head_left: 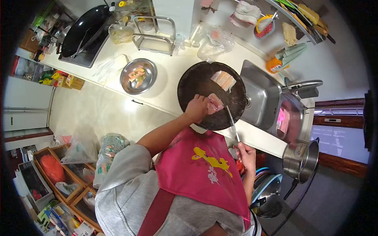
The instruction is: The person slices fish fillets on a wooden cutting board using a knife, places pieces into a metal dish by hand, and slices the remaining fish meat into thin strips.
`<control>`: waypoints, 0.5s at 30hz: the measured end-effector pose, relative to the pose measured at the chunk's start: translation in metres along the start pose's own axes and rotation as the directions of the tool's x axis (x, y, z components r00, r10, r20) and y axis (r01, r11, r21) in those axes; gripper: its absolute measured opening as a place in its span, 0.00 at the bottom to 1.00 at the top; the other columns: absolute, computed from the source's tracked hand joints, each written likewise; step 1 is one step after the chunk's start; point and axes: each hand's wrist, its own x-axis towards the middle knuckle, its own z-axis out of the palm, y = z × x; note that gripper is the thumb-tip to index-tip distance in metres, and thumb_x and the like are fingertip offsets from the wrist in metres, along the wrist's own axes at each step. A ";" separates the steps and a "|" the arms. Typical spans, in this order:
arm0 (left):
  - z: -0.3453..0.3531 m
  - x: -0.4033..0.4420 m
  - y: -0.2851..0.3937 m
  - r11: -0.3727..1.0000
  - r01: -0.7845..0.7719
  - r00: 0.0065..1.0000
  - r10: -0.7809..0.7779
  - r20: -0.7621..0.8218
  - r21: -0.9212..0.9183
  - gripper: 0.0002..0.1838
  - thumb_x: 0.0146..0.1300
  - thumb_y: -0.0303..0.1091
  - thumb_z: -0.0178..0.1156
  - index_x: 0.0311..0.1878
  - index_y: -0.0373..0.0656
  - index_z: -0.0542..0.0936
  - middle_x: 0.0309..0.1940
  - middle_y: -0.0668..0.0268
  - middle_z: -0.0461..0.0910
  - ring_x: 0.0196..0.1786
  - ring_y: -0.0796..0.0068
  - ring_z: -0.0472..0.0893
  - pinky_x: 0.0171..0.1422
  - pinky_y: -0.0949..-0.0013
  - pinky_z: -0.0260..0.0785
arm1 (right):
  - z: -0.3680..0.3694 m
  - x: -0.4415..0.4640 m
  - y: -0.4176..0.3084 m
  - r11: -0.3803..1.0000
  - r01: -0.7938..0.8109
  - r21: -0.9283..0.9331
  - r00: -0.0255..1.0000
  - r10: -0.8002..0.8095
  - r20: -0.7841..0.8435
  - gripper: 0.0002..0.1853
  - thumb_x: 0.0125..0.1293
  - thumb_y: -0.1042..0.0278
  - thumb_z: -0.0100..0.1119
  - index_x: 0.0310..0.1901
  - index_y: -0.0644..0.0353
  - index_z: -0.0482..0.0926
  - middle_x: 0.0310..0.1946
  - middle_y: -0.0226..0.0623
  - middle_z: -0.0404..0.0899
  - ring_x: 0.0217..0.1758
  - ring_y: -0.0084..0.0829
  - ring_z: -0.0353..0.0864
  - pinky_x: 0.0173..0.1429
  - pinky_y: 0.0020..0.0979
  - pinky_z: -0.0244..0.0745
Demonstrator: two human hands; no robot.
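Note:
On a dark round cutting board [189, 80] at the counter's front edge lie two pieces of pale pink raw meat. My left hand [198, 107] has its fingers closed on the nearer meat piece [215, 103]. The other ribbed meat piece [223, 80] rests toward the board's far side, apart from both hands. My right hand [246, 154] grips the handle of a narrow knife [232, 124] just off the board's front edge. Its blade points away from me, with the tip beside the nearer piece. A steel bowl [151, 82] left of the board holds small pinkish pieces.
Right of the board is a steel sink [258, 84] with a faucet [305, 84]. A metal rack [155, 35] and plastic bags [214, 45] stand along the wall. A black wok [84, 31] sits on the stove at left. A steel pot [299, 159] is at the counter's right end.

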 end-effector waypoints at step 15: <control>-0.045 0.001 -0.038 -0.407 0.347 0.724 -0.457 0.517 -0.845 0.21 0.60 0.14 0.52 0.57 0.30 0.76 0.55 0.48 0.81 0.58 0.54 0.82 0.61 0.54 0.81 | -0.053 0.032 -0.008 0.997 -0.038 -0.060 0.976 0.050 0.210 0.21 0.74 0.50 0.62 0.50 0.62 0.87 0.23 0.27 0.78 0.22 0.17 0.73 0.27 0.23 0.68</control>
